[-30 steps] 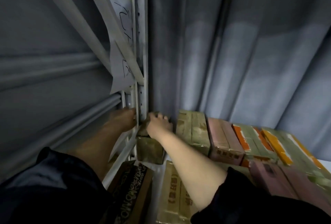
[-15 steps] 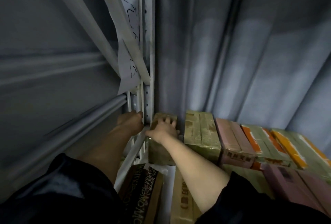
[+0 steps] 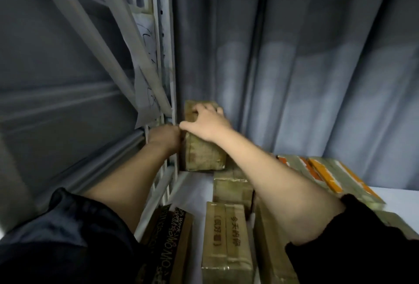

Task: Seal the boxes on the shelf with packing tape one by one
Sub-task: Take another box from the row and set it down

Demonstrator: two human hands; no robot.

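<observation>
Hands [image 3: 205,124] — two — grip one brown box [image 3: 201,154] beside shelf post [image 3: 169,56].

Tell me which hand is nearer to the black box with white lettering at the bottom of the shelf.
Left. The left hand is just above the black box, by the rack upright, its grip hidden. The right hand grips the brown box beyond.

Your left hand [image 3: 164,137] is squeezed between the shelf upright [image 3: 169,61] and the corner box [image 3: 200,147]. Boxes [image 3: 226,238] crowd the shelf in front and to the right; white shelf surface [image 3: 196,190] shows open just before the corner box.
</observation>
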